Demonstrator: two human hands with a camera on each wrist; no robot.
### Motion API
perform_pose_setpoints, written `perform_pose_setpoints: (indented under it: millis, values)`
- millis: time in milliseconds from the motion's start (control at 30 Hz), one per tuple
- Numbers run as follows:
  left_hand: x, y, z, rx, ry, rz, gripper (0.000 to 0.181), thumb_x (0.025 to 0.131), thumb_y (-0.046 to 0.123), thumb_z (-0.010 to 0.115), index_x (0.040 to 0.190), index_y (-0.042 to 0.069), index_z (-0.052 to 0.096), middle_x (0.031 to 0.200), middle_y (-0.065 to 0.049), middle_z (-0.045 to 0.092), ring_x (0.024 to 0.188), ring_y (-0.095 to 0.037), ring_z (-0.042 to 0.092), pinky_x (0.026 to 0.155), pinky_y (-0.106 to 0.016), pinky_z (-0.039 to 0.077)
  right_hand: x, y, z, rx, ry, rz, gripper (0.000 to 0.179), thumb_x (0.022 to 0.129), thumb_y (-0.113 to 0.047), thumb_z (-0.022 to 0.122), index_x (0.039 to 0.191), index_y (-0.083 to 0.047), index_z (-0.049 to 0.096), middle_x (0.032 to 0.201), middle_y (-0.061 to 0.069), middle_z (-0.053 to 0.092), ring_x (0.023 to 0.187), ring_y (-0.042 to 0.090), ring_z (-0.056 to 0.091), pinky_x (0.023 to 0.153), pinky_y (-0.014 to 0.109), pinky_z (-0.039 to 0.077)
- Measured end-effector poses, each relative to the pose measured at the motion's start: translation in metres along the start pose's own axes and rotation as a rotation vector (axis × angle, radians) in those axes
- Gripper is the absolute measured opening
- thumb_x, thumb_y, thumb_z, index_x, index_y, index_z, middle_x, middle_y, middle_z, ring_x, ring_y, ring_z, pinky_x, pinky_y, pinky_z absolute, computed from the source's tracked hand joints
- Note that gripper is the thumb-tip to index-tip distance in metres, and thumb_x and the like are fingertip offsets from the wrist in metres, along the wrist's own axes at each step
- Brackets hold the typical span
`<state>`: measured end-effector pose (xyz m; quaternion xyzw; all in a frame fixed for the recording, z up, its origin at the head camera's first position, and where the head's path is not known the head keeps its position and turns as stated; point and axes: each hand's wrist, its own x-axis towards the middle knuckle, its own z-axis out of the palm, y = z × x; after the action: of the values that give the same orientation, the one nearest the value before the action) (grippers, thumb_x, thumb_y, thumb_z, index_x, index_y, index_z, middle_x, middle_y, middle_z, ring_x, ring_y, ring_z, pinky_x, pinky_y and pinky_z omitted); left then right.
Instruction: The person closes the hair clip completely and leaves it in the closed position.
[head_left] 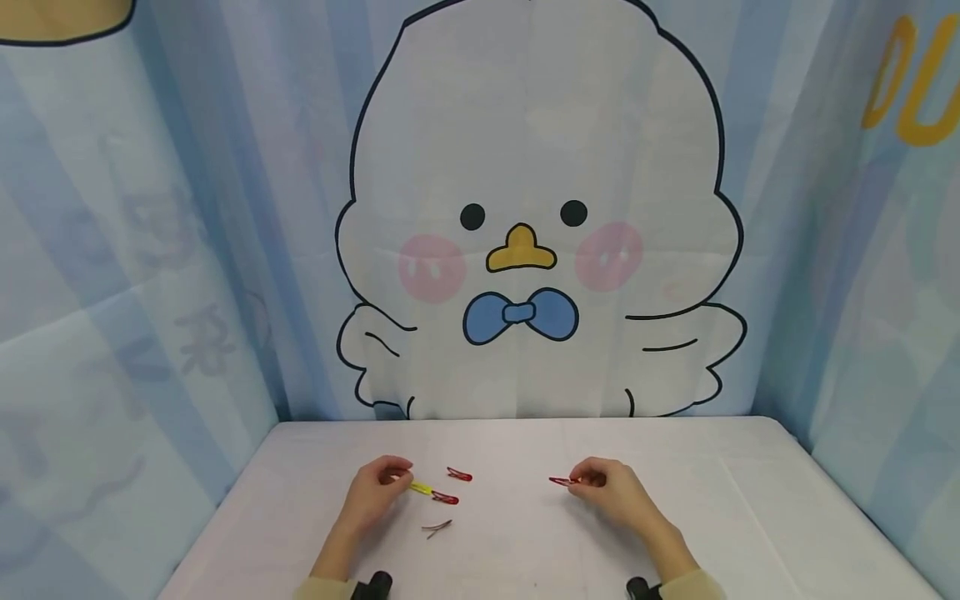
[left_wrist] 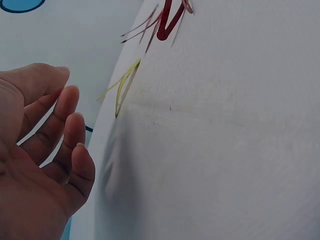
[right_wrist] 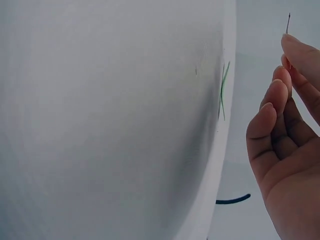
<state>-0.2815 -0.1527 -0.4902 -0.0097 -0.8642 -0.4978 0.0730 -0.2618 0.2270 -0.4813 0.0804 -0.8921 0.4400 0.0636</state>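
Observation:
My right hand [head_left: 611, 490] pinches a red snap hair clip [head_left: 559, 481] between thumb and fingers, raised above the table. Its thin tip stands out past the thumb in the right wrist view. A green hair clip [right_wrist: 223, 92] lies on the table near that hand. On the other side, my left hand [head_left: 377, 492] hovers by a yellow hair clip [head_left: 422, 487]. The left wrist view has this yellow clip lying apart from the loosely curled fingers [left_wrist: 72, 100], with nothing between them. Beside it are a red clip [head_left: 446, 500] and another red clip [head_left: 460, 474].
A dark, spread-open hair clip [head_left: 437, 527] lies closer to me on the white table [head_left: 517, 550]. Behind the table's far edge hangs a curtain [head_left: 525, 375] with a cartoon duck, and similar curtains flank both sides.

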Motion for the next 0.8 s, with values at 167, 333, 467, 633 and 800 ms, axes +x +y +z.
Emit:
perform_pose_setpoints:
  millis: [167, 333, 467, 633, 800]
  values:
    - [0.002, -0.001, -0.005, 0.033, -0.022, 0.017, 0.017, 0.092, 0.004, 0.071, 0.109, 0.002, 0.069, 0.096, -0.004, 0.066, 0.085, -0.020, 0.056, 0.075, -0.032, 0.050, 0.001, 0.008, -0.006, -0.015, -0.018, 0.034, 0.011, 0.084, -0.011, 0.081, 0.089, -0.012, 0.071, 0.076, -0.002, 0.058, 0.071, 0.015, 0.054, 0.062, 0.027, 0.045]
    - [0.007, -0.004, -0.007, 0.089, -0.057, 0.030, 0.020, 0.089, 0.003, 0.073, 0.108, 0.003, 0.068, 0.095, -0.003, 0.064, 0.085, -0.020, 0.055, 0.075, -0.034, 0.050, 0.002, 0.012, -0.014, -0.042, -0.039, 0.043, 0.011, 0.084, -0.011, 0.081, 0.089, -0.011, 0.071, 0.075, -0.002, 0.058, 0.069, 0.015, 0.053, 0.061, 0.028, 0.044]
    - [0.012, -0.008, -0.008, 0.133, -0.085, 0.035, 0.021, 0.088, 0.003, 0.075, 0.108, 0.004, 0.069, 0.096, -0.002, 0.064, 0.086, -0.020, 0.056, 0.078, -0.037, 0.051, 0.004, 0.015, -0.019, -0.072, -0.060, 0.036, 0.011, 0.084, -0.012, 0.081, 0.087, -0.012, 0.070, 0.075, -0.002, 0.057, 0.069, 0.016, 0.051, 0.061, 0.029, 0.042]
    - [0.017, -0.010, -0.011, 0.192, -0.134, 0.030, 0.022, 0.085, 0.001, 0.076, 0.106, 0.004, 0.069, 0.097, -0.003, 0.065, 0.088, -0.021, 0.057, 0.083, -0.044, 0.050, 0.006, 0.017, -0.023, -0.092, -0.085, 0.048, 0.013, 0.083, -0.009, 0.081, 0.085, -0.013, 0.070, 0.074, -0.002, 0.056, 0.068, 0.017, 0.050, 0.060, 0.029, 0.041]
    - [0.021, -0.010, -0.011, 0.239, -0.177, 0.018, 0.019, 0.084, 0.000, 0.075, 0.102, 0.005, 0.070, 0.095, -0.002, 0.063, 0.087, -0.021, 0.055, 0.083, -0.044, 0.049, 0.007, 0.019, -0.025, -0.118, -0.111, 0.067, 0.014, 0.082, -0.007, 0.082, 0.084, -0.013, 0.070, 0.073, -0.002, 0.056, 0.068, 0.017, 0.049, 0.060, 0.029, 0.039]
